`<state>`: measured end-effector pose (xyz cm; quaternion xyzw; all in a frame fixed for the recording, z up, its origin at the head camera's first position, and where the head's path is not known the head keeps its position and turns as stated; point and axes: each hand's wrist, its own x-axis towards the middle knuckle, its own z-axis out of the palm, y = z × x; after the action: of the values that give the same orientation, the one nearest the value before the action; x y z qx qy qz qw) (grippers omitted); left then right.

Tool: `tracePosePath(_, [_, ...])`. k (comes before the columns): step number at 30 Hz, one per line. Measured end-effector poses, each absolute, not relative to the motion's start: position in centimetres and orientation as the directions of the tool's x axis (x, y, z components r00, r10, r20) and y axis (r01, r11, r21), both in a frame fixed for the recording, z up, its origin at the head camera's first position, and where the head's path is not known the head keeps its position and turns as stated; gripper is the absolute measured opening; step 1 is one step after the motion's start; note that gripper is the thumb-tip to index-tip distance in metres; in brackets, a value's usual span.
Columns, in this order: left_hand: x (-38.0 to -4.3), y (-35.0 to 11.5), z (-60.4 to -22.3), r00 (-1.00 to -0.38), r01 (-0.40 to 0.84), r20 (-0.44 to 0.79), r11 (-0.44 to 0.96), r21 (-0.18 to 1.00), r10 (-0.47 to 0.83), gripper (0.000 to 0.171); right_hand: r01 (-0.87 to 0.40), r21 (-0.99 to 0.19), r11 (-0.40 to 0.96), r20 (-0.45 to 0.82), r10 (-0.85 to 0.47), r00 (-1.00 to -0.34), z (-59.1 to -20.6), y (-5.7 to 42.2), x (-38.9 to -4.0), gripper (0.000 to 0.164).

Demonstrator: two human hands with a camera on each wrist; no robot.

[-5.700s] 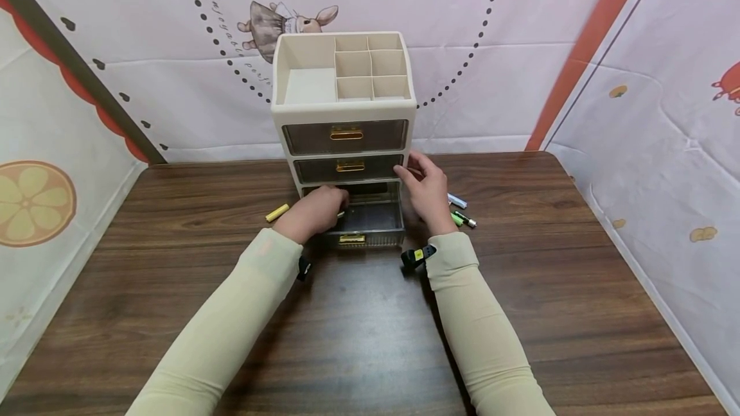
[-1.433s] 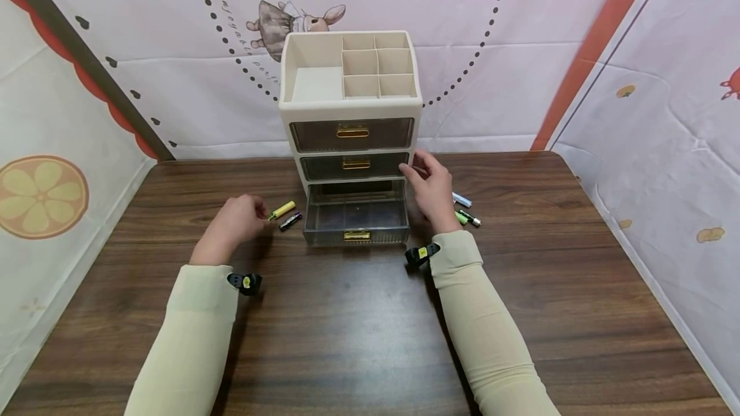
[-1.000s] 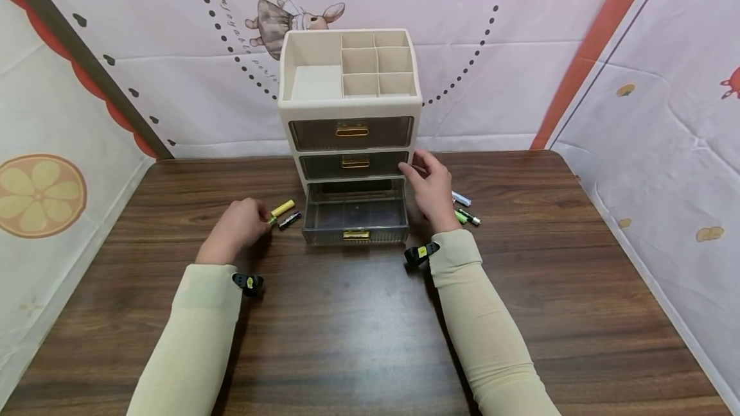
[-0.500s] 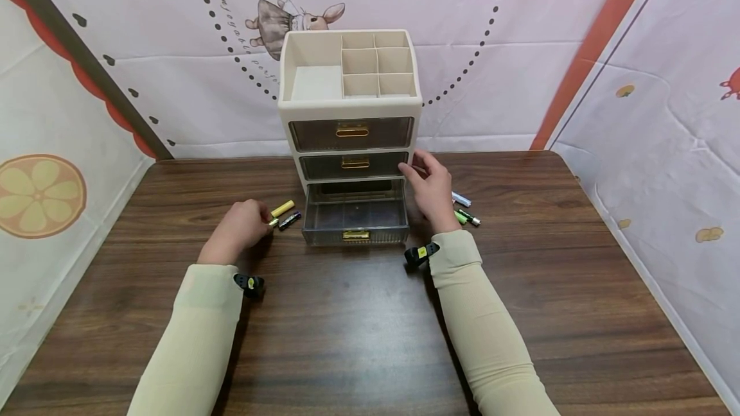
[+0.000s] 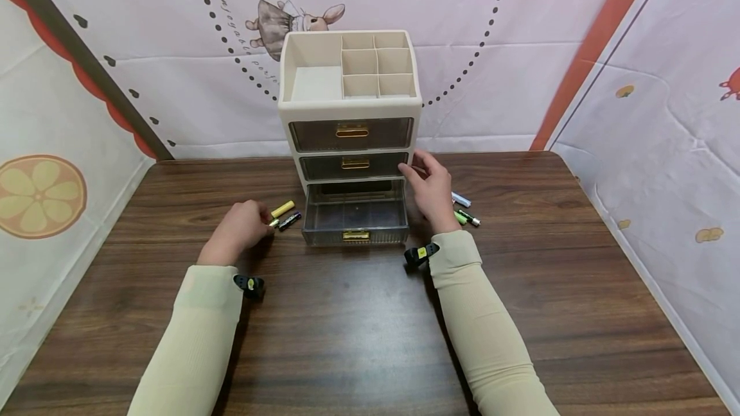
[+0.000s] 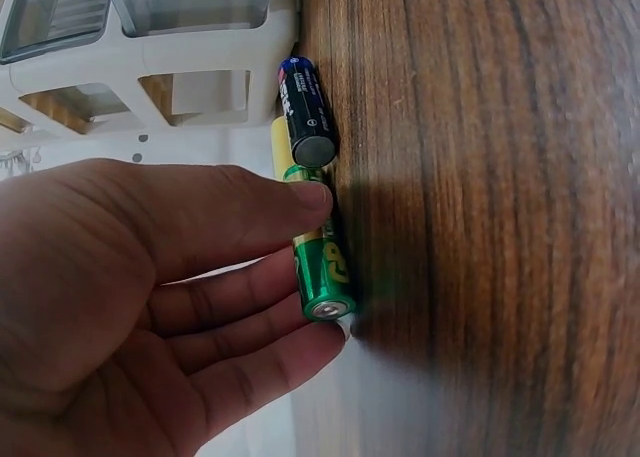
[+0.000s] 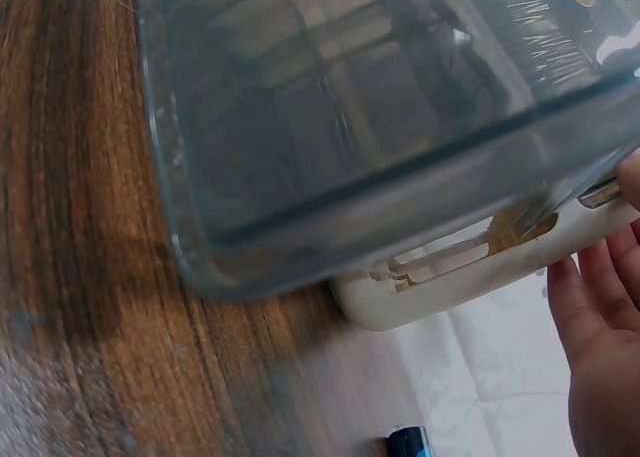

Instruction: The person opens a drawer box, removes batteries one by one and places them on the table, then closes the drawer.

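My left hand (image 5: pixel 239 230) is low over the table, left of a cream desktop drawer organizer (image 5: pixel 349 109). In the left wrist view its thumb and fingers pinch a green battery (image 6: pixel 325 277) lying along the tabletop. A dark battery (image 6: pixel 308 112) lies just beyond the thumb, partly covering a yellow battery (image 5: pixel 282 208). My right hand (image 5: pixel 430 194) grips the organizer's right front edge, thumb on the front and fingers along the side. The clear bottom drawer (image 5: pixel 329 236) is pulled out, and no battery shows in it.
Right of the organizer lie a light blue battery (image 5: pixel 461 199), a green-and-black battery (image 5: pixel 469 217) and a bright green one (image 5: pixel 460 217), partly behind my right hand. The upper drawer (image 5: pixel 381 135) and middle drawer (image 5: pixel 384 164) are closed. A printed cloth (image 5: pixel 485 82) hangs behind the wooden table (image 5: pixel 358 339).
My left hand has moved from inside the bottom drawer to the table on the left. The dark and green batteries now lie beside the yellow one. My right hand stays at the organizer's edge.
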<state>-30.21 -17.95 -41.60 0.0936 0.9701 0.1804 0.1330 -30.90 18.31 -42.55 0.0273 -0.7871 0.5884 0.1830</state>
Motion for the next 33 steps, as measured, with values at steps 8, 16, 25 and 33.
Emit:
tracePosePath(8, [-29.99,-17.92,-41.49,-0.946,0.121,-0.237,0.917,0.380,0.223,0.020,-0.264,-0.912,0.314,0.327,0.172,-0.929,-42.46,18.28,-30.85,0.042])
tracePosePath(16, [-29.85,-17.93,-41.42,-0.947,0.135,-0.223,0.918,0.373,0.230,0.023,-0.253,-0.915,0.314,0.316,0.166,-0.934,-42.44,18.32,-30.83,0.042])
tracePosePath(25, [-29.72,-17.61,-41.25,-0.948,0.126,-0.228,0.921,0.368,0.221,0.031,-0.256,-0.916,0.310,0.318,0.168,-0.933,-42.43,18.33,-30.83,0.042])
tracePosePath(33, [-29.54,-17.27,-40.87,-0.948,0.134,-0.218,0.910,0.393,0.233,0.035,-0.266,-0.910,0.319,0.331,0.169,-0.928,-42.50,18.33,-30.78,0.043])
